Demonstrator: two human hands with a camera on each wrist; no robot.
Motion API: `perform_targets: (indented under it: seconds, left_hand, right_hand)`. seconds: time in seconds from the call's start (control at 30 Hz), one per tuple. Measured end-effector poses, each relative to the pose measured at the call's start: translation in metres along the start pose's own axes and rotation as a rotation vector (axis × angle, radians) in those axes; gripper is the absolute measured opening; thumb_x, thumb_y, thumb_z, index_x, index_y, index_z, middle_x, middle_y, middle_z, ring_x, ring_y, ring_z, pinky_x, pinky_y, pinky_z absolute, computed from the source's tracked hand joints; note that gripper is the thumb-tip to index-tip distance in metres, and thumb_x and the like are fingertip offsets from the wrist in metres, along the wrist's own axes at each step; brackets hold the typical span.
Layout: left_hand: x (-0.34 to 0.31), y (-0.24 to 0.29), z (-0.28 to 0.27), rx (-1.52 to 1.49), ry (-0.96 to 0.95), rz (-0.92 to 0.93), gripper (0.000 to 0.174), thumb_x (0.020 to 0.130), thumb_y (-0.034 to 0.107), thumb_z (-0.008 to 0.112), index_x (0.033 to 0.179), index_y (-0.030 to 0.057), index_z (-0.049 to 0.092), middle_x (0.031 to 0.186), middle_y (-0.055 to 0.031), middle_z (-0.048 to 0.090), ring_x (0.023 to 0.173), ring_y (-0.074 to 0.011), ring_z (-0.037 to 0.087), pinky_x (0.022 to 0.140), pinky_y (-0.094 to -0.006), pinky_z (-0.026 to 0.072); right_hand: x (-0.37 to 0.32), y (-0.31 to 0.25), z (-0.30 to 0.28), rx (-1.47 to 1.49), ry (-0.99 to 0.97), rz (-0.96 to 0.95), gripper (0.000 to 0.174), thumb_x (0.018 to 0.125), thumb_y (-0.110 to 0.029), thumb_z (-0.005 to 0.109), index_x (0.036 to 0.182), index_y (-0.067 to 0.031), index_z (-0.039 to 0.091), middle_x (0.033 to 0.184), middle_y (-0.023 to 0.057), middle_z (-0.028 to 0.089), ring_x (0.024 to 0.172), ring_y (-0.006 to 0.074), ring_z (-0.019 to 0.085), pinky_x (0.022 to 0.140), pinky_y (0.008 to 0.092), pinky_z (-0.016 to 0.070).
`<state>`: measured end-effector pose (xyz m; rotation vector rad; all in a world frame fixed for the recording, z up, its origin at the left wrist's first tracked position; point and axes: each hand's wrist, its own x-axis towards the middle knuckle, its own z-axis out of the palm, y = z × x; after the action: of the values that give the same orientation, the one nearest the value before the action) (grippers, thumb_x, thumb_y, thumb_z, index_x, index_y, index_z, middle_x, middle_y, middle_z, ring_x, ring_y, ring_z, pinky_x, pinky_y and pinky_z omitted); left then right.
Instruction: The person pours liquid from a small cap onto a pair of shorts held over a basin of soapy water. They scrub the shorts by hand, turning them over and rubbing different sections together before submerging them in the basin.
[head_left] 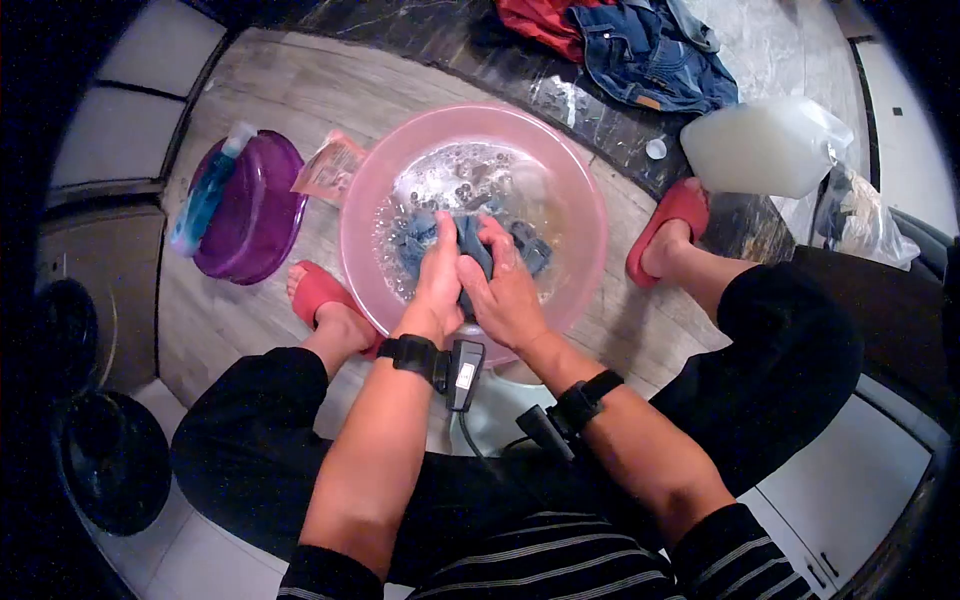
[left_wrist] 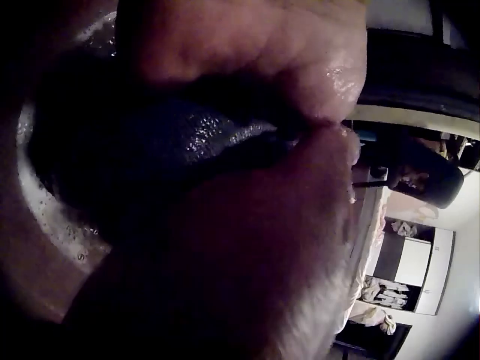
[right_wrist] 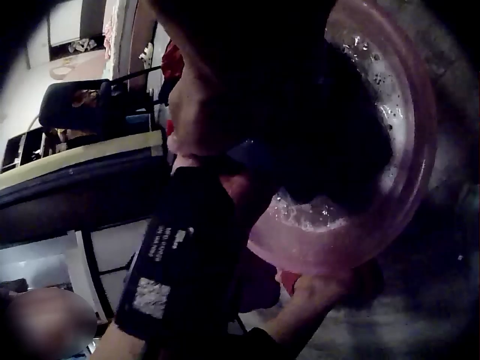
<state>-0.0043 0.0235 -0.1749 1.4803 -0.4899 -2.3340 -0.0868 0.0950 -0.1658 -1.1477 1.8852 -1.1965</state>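
A pink basin (head_left: 590, 215) of soapy water stands on the floor between the person's feet. In it lies a wet blue denim garment (head_left: 474, 250), part of it lifted between the two hands and part sunk in the suds. My left hand (head_left: 438, 280) grips the cloth from the left, and my right hand (head_left: 506, 298) holds it from the right, close beside the left. The left wrist view shows dark wet cloth (left_wrist: 202, 139) between the hands. Much of the garment is in shadow in both wrist views.
Left of the basin are a purple tub (head_left: 265, 215), a bottle of blue liquid (head_left: 208, 200) and a pink packet (head_left: 332, 168). At the back right lie jeans (head_left: 650, 60) and a red cloth (head_left: 540, 22). A large whitish jug (head_left: 765, 148) lies near the right slipper (head_left: 683, 208).
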Motion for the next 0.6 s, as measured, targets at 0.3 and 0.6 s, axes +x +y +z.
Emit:
perform_targets:
  seconds: [0.3,0.6]
  left_hand:
    - [-0.024,0.0,0.024,0.279,-0.005,0.0,0.047,0.097,0.043,0.046,0.12,0.0033,0.056,0.111,-0.0078,0.062,0.099,-0.0178,0.059,0.086,-0.0357,0.0475]
    - [-0.016,-0.001,0.007,0.014,0.04,0.01,0.039,0.096,0.038,0.048,0.114,0.0055,0.058,0.108,-0.0082,0.063,0.096,-0.0207,0.062,0.084,-0.038,0.0503]
  right_hand:
    - [0.048,0.02,-0.02,-0.188,-0.214,0.367,0.033,0.093,-0.027,0.044,0.095,0.003,0.058,0.091,0.021,0.062,0.082,0.0393,0.06,0.08,0.047,0.0478]
    - [0.016,-0.012,-0.01,-0.115,0.039,-0.059,0.035,0.095,-0.026,0.04,0.102,0.0005,0.061,0.103,0.0258,0.062,0.09,0.0397,0.06,0.086,0.0453,0.0471]
